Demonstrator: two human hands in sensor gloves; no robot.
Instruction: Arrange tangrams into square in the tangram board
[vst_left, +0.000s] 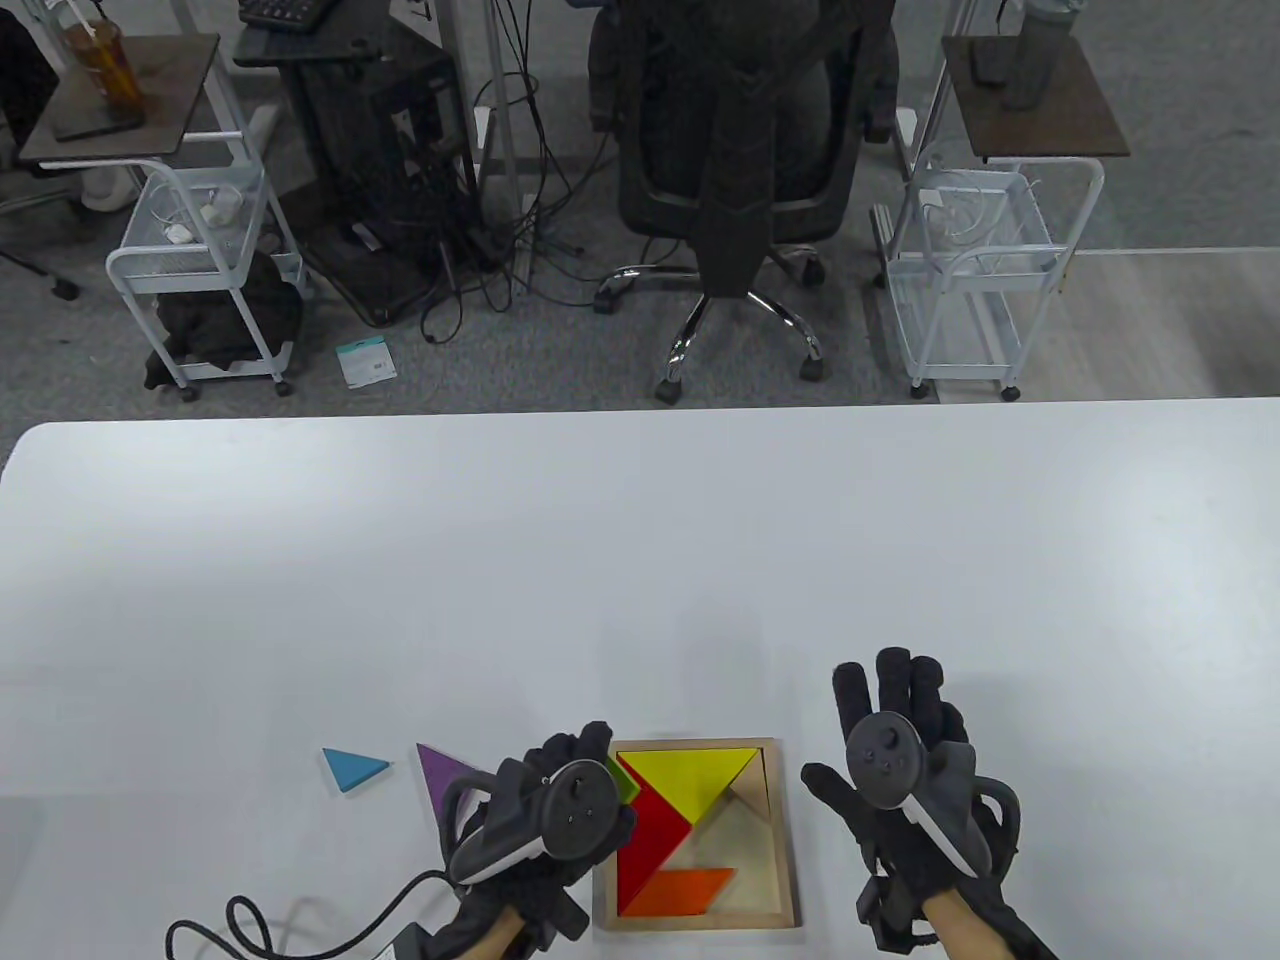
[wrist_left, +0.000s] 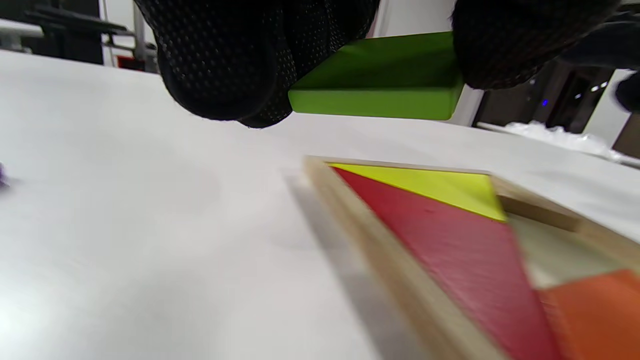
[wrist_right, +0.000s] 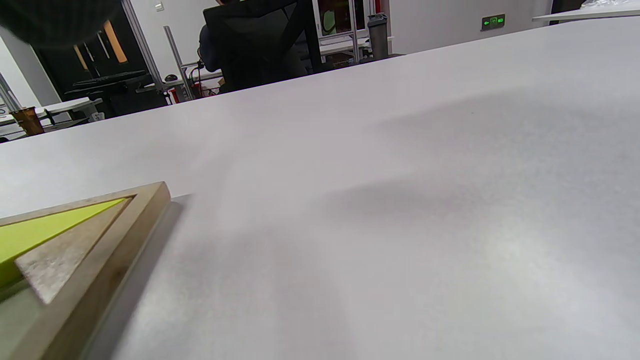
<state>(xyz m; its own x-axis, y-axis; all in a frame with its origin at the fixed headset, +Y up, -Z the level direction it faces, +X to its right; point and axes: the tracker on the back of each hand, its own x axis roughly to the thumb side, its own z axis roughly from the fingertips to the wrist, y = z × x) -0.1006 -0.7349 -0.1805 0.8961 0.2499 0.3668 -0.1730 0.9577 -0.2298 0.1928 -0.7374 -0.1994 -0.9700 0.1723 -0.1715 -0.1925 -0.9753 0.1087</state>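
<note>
left hand (vst_left: 560, 815) pinching half-hidden green piece (wrist_left: 380, 82)

The tangram board (vst_left: 700, 915) sits at the bench's (vst_left: 640, 560) six o'clock edge; two loose triangles (vst_left: 353, 769) lie at its nine o'clock, three pieces (vst_left: 692, 784) inside.

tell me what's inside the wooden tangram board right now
Inside the board lie a yellow triangle, a red piece and an orange piece; its right part is bare. The left hand, holding a green piece, hides the near-left corner.
</note>
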